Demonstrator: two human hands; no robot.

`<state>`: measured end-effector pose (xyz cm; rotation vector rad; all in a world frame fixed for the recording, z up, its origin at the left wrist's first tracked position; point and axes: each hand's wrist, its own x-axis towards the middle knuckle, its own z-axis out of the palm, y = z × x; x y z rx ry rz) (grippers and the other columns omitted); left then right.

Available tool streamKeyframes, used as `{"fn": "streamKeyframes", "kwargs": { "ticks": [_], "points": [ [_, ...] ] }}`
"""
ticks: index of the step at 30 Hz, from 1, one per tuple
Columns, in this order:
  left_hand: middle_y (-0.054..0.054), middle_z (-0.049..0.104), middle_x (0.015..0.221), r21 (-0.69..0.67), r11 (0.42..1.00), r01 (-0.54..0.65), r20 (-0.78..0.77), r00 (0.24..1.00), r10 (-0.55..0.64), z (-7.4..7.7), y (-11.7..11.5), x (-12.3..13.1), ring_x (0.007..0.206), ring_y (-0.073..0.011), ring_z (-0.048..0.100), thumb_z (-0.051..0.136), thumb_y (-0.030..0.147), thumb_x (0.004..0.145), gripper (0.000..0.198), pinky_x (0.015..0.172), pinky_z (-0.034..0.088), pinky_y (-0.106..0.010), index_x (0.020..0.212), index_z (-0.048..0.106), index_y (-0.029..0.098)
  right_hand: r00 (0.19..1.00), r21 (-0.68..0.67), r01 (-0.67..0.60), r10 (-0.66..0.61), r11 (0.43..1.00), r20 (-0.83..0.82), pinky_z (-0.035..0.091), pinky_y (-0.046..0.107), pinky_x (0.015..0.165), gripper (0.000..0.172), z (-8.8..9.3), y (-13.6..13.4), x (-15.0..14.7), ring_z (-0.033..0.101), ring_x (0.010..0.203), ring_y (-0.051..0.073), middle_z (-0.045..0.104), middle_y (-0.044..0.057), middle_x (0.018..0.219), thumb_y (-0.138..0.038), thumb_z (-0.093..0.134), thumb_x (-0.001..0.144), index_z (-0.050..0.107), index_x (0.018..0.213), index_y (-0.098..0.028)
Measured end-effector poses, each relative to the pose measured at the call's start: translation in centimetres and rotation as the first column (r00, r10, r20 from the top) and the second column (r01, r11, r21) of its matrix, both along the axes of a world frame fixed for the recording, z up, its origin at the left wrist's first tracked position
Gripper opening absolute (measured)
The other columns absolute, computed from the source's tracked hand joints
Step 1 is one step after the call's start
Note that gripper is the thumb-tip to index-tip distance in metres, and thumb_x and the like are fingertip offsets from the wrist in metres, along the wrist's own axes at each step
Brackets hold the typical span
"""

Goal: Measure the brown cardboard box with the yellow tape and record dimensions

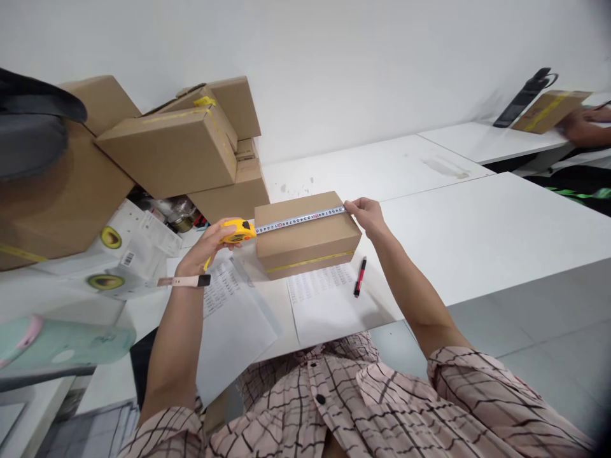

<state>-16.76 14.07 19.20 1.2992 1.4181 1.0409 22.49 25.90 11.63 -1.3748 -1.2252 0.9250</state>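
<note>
A small cardboard box (308, 245) with a strip of yellow tape sits on the white table (477, 229) in front of me. My left hand (206, 248) grips the yellow tape measure (237, 231) at the box's left end. Its blade (300, 219) runs across the top of the box. My right hand (366, 214) pinches the blade's tip at the box's right end. A watch with a pink strap is on my left wrist.
A red pen (359, 277) and printed sheets (324, 299) lie by the box. Several stacked cardboard boxes (176, 149) stand at the back left. At the far right another person's hand (580, 124) holds a box (548, 110) on another table.
</note>
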Motion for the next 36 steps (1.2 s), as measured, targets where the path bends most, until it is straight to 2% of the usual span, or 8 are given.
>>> {"fn": "streamKeyframes", "kwargs": {
  "ticks": [4,8,10,13,19,26,31,36],
  "points": [
    [-0.008,0.074,0.11,-0.052,0.983,0.178,-0.03,0.983,-0.18,0.5,-5.0,4.4,0.08,-0.0194,0.071,0.084,0.035,0.074,0.071,0.064,0.055,-0.027,0.14,0.06,0.022,0.999,0.219,-0.032,0.037,0.975,-0.02,0.046,0.032,0.077,0.03,1.9,1.2,0.2,0.055,0.078,0.016,0.063,0.001,0.08,-0.05,0.066,0.084,0.061,0.079,-0.021],
    [-0.009,0.068,0.118,-0.196,0.85,0.489,0.348,0.845,-0.406,-3.0,-9.7,12.4,0.089,-0.0257,0.076,0.088,0.035,0.074,0.074,0.07,0.061,-0.034,0.139,0.055,0.026,0.944,0.224,-0.307,0.265,0.925,0.197,0.048,0.035,0.087,0.021,4.4,3.5,-2.6,0.06,0.09,0.019,0.069,0.004,0.094,-0.041,0.06,0.09,0.062,0.085,-0.021],
    [-0.008,0.067,0.111,-0.146,0.86,0.489,0.542,0.767,-0.344,-4.9,-10.6,16.1,0.087,-0.0265,0.077,0.086,0.041,0.075,0.067,0.073,0.062,-0.037,0.131,0.053,0.024,0.844,0.12,-0.453,0.381,0.884,0.378,0.048,0.036,0.088,0.02,5.2,4.8,-4.9,0.062,0.092,0.021,0.072,0.007,0.099,-0.038,0.057,0.093,0.064,0.088,-0.02],
    [-0.008,0.068,0.108,-0.1,0.92,0.378,0.646,0.728,-0.229,-6.0,-10.3,19.4,0.087,-0.0268,0.077,0.082,0.048,0.079,0.058,0.075,0.061,-0.039,0.121,0.054,0.021,0.697,-0.006,-0.489,0.395,0.872,0.598,0.046,0.038,0.092,0.022,5.5,6.4,-7.8,0.063,0.097,0.024,0.074,0.011,0.108,-0.035,0.053,0.096,0.067,0.093,-0.019],
    [-0.008,0.068,0.102,-0.121,0.952,0.282,0.675,0.726,-0.13,-5.0,-8.9,20.5,0.084,-0.0282,0.078,0.08,0.056,0.077,0.056,0.073,0.06,-0.037,0.112,0.058,0.018,0.587,-0.072,-0.497,0.396,0.865,0.706,0.043,0.032,0.079,0.032,3.6,8.4,-8.9,0.062,0.09,0.022,0.074,0.011,0.102,-0.042,0.05,0.098,0.071,0.093,-0.018],
    [-0.008,0.068,0.108,-0.164,0.958,0.236,0.684,0.727,-0.062,-5.3,-9.1,22.0,0.084,-0.0272,0.078,0.081,0.055,0.076,0.057,0.073,0.061,-0.038,0.113,0.057,0.018,0.62,-0.076,-0.534,0.451,0.842,0.641,0.035,0.029,0.069,0.035,3.6,8.1,-8.4,0.05,0.072,0.015,0.06,0.002,0.075,-0.045,0.054,0.095,0.062,0.072,-0.02],
    [-0.011,0.068,0.112,-0.172,0.952,0.251,0.682,0.728,-0.069,-5.5,-9.0,22.4,0.094,-0.033,0.077,0.081,0.057,0.075,0.062,0.08,0.062,-0.046,0.118,0.056,0.02,0.637,-0.052,-0.539,0.448,0.841,0.627,0.035,0.029,0.071,0.032,3.5,8.1,-8.5,0.05,0.073,0.015,0.059,0.001,0.075,-0.044,0.056,0.093,0.062,0.071,-0.021],
    [-0.014,0.067,0.124,-0.162,0.953,0.255,0.669,0.739,-0.085,-5.2,-8.4,22.2,0.088,-0.0295,0.078,0.081,0.059,0.074,0.062,0.076,0.063,-0.041,0.116,0.057,0.02,0.652,-0.04,-0.544,0.452,0.838,0.608,0.038,0.029,0.072,0.035,3.5,8.4,-8.8,0.052,0.074,0.016,0.062,0.002,0.073,-0.047,0.061,0.091,0.063,0.069,-0.02]
  ]
}}
